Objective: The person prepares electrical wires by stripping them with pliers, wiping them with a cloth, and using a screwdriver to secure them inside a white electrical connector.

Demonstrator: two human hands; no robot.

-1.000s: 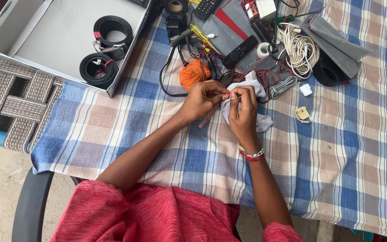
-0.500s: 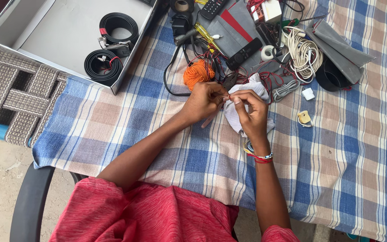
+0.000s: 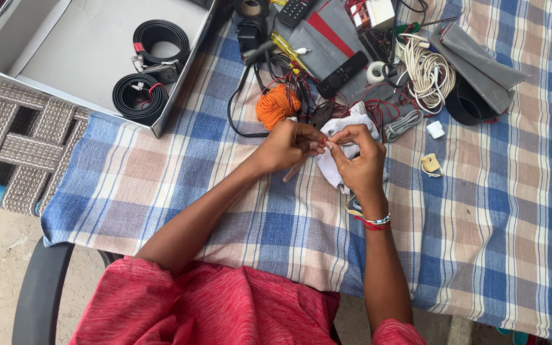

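Head view, left to right: grey open box (image 3: pixel 46 38) sat at 10 o'clock with two coiled black belts (image 3: pixel 151 67) inside, on the checked tablecloth (image 3: pixel 480 211). Orange yarn ball (image 3: pixel 277 105) lay just at 11 o'clock of the hands. Left hand (image 3: pixel 289 145) and right hand (image 3: pixel 356 160) met at table centre, fingertips narrow and pinched together on a thin red wire (image 3: pixel 322 139), tip to tip. White cloth (image 3: pixel 346 137) lay under and behind the right hand, touching it. Black remote (image 3: pixel 343 73) at 12, coiled white cable (image 3: pixel 426 70) at 1 o'clock, small white plug (image 3: pixel 435 130) at 2.

Progress, as a judgement: fine work on the wire end looked mid-way; wire not set down, tangle of red wires beyond untouched.

Versus half a second back: hands kept the same pinch, right hand rolled slightly, cloth more exposed.
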